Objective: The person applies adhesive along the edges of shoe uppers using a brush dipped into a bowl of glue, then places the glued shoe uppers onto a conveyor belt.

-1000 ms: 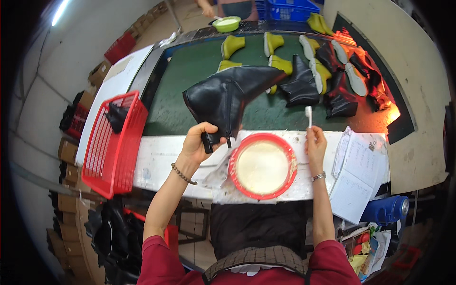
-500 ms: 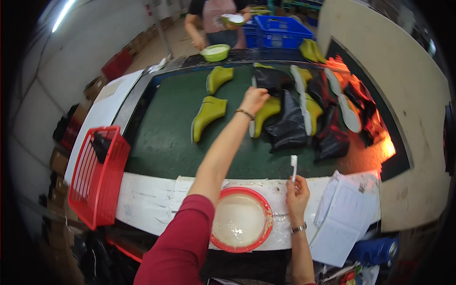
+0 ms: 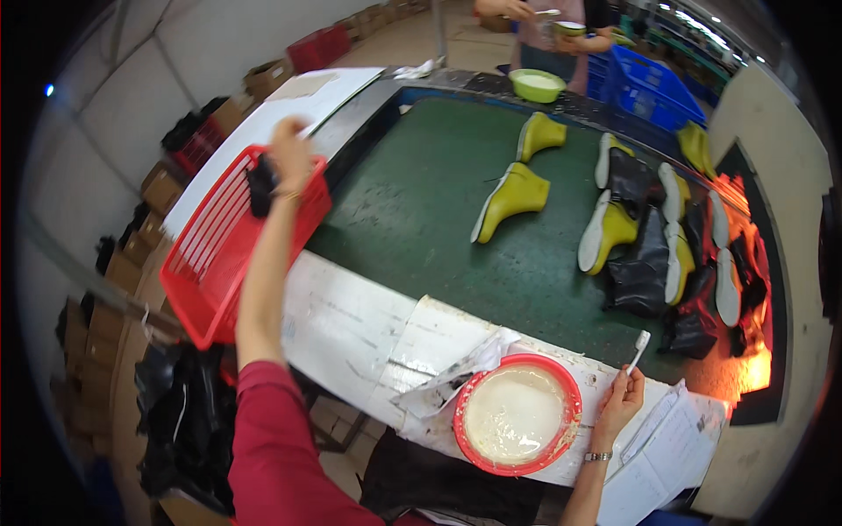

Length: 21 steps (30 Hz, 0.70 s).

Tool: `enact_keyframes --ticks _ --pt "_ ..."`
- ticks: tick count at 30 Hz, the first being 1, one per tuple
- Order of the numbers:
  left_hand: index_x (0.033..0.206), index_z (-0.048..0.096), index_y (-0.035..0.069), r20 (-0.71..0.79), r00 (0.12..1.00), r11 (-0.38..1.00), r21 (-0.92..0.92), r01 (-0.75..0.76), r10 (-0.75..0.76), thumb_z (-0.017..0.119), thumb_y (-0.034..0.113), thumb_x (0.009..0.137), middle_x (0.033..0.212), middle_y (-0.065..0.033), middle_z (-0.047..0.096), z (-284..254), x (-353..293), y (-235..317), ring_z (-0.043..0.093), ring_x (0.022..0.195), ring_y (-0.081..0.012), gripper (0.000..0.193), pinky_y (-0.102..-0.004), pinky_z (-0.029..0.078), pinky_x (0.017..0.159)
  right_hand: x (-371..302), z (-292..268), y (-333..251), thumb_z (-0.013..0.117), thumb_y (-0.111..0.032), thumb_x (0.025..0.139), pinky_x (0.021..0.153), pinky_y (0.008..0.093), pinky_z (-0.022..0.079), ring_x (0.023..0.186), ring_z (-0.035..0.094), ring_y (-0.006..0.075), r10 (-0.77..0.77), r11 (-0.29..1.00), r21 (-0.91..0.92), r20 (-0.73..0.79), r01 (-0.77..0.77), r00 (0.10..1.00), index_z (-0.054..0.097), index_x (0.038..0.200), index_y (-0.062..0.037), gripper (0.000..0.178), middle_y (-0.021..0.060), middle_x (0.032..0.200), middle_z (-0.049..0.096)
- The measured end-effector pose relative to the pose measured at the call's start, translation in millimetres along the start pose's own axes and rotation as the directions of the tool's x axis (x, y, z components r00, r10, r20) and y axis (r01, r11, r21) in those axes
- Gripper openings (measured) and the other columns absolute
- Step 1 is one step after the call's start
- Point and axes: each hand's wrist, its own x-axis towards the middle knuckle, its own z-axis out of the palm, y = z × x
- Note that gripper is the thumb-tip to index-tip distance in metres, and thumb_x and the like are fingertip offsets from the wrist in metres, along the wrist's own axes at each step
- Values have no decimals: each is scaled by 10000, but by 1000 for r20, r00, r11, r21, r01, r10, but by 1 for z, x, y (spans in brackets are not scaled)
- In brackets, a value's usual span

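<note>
My left hand [image 3: 289, 158], smeared by motion, is over the red plastic basket [image 3: 303, 232] on the left. Right by it, inside the basket, is a piece of black material [image 3: 260, 186]; whether my fingers grip it does not show. In my right hand [image 3: 622, 401] is a white toothbrush [image 3: 639, 349], bristle end up, held above the near edge of the bench. Between my arms sits a red basin [image 3: 462, 419] with creamy white liquid. On the green belt [image 3: 395, 193] lie yellow-green boot forms [image 3: 517, 195] with pale soles, several beside black boot uppers [image 3: 638, 272].
An orange glow [image 3: 754, 351] lights the belt's right end. Written papers [image 3: 671, 447] lie at the near right, and a crumpled white sheet [image 3: 456, 373] touches the basin. Across the belt a person [image 3: 553, 39] works near a green bowl [image 3: 537, 85] and blue crates [image 3: 653, 92].
My left hand has left the black upper on the belt and swung left to the red basket. The view has turned left. My right hand still holds the toothbrush.
</note>
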Motion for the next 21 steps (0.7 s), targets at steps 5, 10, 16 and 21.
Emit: enact_keyframes --ticks 5,10,16,21 --pt "1526 443 229 669 742 527 649 -548 -53 631 113 905 1606 -178 344 -130 -5 -220 452 1347 -482 660 -566 497 1038 3 9 4 644 -102 1020 405 181 285 488 414 -6 61 997 37 90 -65 994 627 1147 -41 141 -62 752 557" --pt "1435 475 247 868 495 182 494 -850 -39 498 269 1010 1486 -95 522 -79 -7 -232 414 1446 -324 426 -649 468 959 -4 -3 5 625 -117 1033 398 190 280 482 406 0 -1 999 -48 30 3 1000 631 1132 -51 119 -67 722 531" --pt "1230 544 93 731 680 697 517 -497 -57 503 102 998 1098 -195 710 -64 -33 -159 685 1051 -384 236 -563 465 1007 -13 -11 -3 671 -109 1007 439 187 325 525 456 3 18 996 -84 -44 -22 999 635 1158 -36 172 -53 776 584" --pt "1288 545 0 80 997 912 409 -36 3 579 160 1035 1226 -252 648 -156 21 -149 626 1164 -441 302 -473 492 969 -4 -2 1 682 -97 997 491 184 358 603 502 0 -37 994 -104 9 37 999 649 1170 -18 193 -30 838 628"
